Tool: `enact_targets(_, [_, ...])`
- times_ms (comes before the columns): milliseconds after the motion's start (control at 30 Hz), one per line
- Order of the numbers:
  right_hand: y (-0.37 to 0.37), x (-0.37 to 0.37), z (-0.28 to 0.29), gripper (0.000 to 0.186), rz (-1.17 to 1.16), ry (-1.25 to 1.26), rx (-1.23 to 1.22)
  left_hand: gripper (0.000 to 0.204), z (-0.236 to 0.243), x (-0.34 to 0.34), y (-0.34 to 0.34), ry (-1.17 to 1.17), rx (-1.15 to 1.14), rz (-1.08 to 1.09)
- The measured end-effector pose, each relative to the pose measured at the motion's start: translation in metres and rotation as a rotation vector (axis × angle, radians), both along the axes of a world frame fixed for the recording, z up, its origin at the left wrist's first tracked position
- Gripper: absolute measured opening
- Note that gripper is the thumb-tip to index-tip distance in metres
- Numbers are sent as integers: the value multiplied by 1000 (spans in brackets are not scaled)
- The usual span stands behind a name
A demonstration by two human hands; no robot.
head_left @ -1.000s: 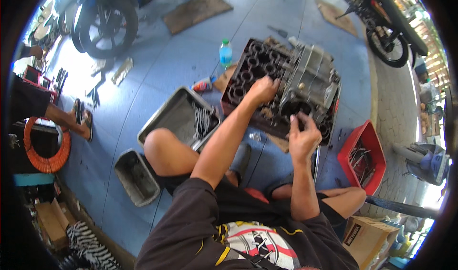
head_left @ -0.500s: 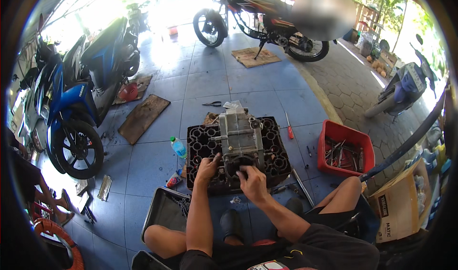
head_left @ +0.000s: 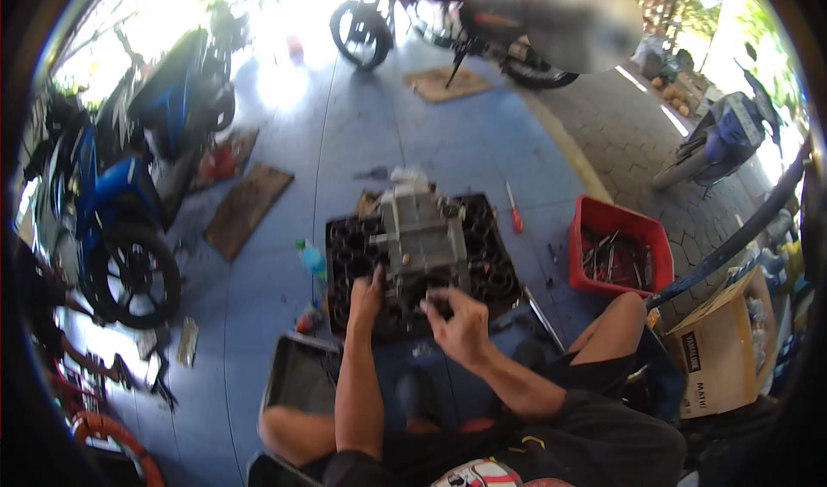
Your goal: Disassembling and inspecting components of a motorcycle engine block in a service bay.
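Observation:
A grey metal engine case (head_left: 422, 239) rests on a dark, greasy plastic crate (head_left: 493, 244) with ring-shaped cells, on the floor in front of me. My left hand (head_left: 366, 299) grips the near left side of the case, its thumb pointing up. Over the round opening at the case's near end, my right hand (head_left: 461, 323) has thumb and forefinger pinched together. Something small and pale seems to be at those fingertips, too blurred to name. The inside of the opening is dark and partly covered by the right hand.
A red bin (head_left: 622, 282) of tools stands right, near a screwdriver (head_left: 514, 210) and a long metal bar (head_left: 543, 319). Left are a black tray (head_left: 297, 379), a bottle (head_left: 312, 260) and a blue motorbike (head_left: 129, 186). A cardboard box (head_left: 719, 358) stands at far right.
My right hand has drawn back a little from the case opening, fingertips now pinched above it. The left hand keeps its place on the case. The whole view has shifted slightly and blurred.

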State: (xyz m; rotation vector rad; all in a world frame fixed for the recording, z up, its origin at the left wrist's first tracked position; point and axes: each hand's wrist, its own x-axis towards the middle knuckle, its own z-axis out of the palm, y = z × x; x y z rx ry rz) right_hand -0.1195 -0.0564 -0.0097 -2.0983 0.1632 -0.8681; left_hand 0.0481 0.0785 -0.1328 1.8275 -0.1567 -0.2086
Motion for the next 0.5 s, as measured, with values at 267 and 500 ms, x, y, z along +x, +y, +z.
enact_targets(267, [-17,38,-29,17,1,114,-88,32,34,13,-3,224,-215,-233])
enact_targets(500, [2,6,-8,15,-20,55,121,76,9,12,-5,63,250,-3])
